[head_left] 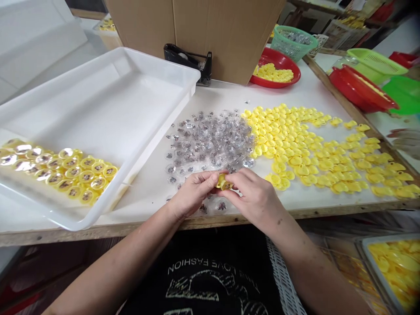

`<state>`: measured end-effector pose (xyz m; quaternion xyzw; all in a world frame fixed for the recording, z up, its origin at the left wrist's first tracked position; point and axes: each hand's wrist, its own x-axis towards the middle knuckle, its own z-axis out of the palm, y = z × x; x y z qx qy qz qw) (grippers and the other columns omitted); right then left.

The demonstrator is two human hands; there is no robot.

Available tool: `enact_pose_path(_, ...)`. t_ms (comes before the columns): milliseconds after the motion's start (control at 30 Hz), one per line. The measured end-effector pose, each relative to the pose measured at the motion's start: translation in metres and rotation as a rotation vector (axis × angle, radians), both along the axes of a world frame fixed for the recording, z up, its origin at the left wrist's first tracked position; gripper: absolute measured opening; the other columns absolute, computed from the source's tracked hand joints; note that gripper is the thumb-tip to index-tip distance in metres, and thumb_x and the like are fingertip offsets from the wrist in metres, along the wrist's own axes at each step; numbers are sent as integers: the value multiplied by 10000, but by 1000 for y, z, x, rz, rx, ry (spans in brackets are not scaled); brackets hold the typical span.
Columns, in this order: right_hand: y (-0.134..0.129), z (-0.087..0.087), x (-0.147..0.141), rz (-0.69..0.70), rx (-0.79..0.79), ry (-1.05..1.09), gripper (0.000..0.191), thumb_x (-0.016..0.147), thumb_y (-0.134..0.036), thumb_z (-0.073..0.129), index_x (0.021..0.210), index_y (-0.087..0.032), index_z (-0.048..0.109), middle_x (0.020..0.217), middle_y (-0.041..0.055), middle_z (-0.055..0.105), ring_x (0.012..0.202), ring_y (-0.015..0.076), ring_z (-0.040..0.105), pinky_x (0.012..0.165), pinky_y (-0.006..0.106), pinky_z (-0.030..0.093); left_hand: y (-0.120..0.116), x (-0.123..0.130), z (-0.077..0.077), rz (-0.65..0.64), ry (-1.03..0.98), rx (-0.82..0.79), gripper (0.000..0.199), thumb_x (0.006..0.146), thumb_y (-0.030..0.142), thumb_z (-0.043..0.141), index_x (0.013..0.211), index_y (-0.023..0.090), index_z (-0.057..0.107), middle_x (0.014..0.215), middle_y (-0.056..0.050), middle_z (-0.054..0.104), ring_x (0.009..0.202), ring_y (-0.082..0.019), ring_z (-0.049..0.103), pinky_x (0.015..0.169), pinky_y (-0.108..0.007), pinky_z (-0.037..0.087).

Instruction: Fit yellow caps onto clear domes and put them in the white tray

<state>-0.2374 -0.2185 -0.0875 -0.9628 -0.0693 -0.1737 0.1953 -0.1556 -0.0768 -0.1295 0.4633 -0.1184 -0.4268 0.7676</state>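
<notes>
Both my hands meet near the table's front edge around a small round yellow plastic piece (225, 183) with a clear printed cover. My left hand (197, 190) pinches it from the left, thumb on top. From the right, the closed fingers of my right hand (254, 192) grip the same piece. Just beyond my hands lies a spread of clear round printed plastic covers (213, 135). To the right of these spread many loose yellow plastic pieces (292, 140). At left, a white tray (131, 87) holds rows of yellow pieces with shiny printed faces (74, 173).
A cardboard box (203, 35) stands at the back with a black tape dispenser (188, 61) before it. Behind right are a red bowl (292, 81) of yellow pieces and a green basket (292, 43). A wooden strip (341, 96) edges the right side. Another bin (364, 247) of yellow pieces sits lower right.
</notes>
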Motion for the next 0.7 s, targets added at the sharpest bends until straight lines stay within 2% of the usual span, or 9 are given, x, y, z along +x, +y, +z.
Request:
enact_pose_path(67, 2, -6, -1, -44, 1, -53, 84, 880, -216, 557, 851, -173, 623, 754, 41, 568, 675, 159, 567, 610, 291, 480, 1, -1, 0, 20, -118, 0, 383, 726, 336, 748, 1070, 179, 693, 943, -56, 678, 900, -148, 617, 842, -268, 487)
enact_pose_path(167, 1, -9, -3, -66, 97, -72, 60, 864, -197, 575, 908, -200, 617, 772, 28, 572, 688, 148, 570, 612, 276, 492, 1, -2, 1, 23, -264, 9, 379, 711, 236, 761, 1075, 170, 677, 988, -59, 665, 925, -160, 608, 844, -273, 485)
enact_pose_path(233, -4, -10, -4, -75, 227, -58, 144, 820, -221, 651, 958, -207, 613, 827, 29, 577, 697, 140, 568, 625, 275, 504, 0, -2, 1, 24, -301, 6, 319, 749, 242, 727, 1048, 151, 663, 957, -66, 675, 895, -156, 617, 822, -270, 492)
enact_pose_path(333, -13, -12, -5, -91, 502, 5, 263, 773, -279, 714, 1005, -213, 608, 934, 42, 582, 740, 141, 585, 649, 286, 530, -1, -5, 2, 104, -361, 19, 283, 728, 238, 745, 967, 139, 631, 901, -60, 682, 837, -153, 632, 778, -264, 506)
enact_pose_path(467, -17, -20, -5, -50, 796, 150, 196, 810, -312, 673, 965, -208, 613, 901, 33, 642, 802, 162, 629, 731, 325, 548, 0, -9, 3, 157, -448, 89, 300, 702, 237, 767, 951, 146, 626, 887, -64, 687, 808, -163, 642, 751, -267, 509)
enact_pose_path(700, -5, -35, -4, -125, 874, 107, 154, 795, -312, 674, 864, -188, 614, 801, 17, 651, 712, 148, 633, 666, 287, 544, 3, -4, 4, 114, -558, 238, 272, 732, 294, 739, 931, 143, 630, 831, -59, 680, 725, -150, 616, 659, -242, 485)
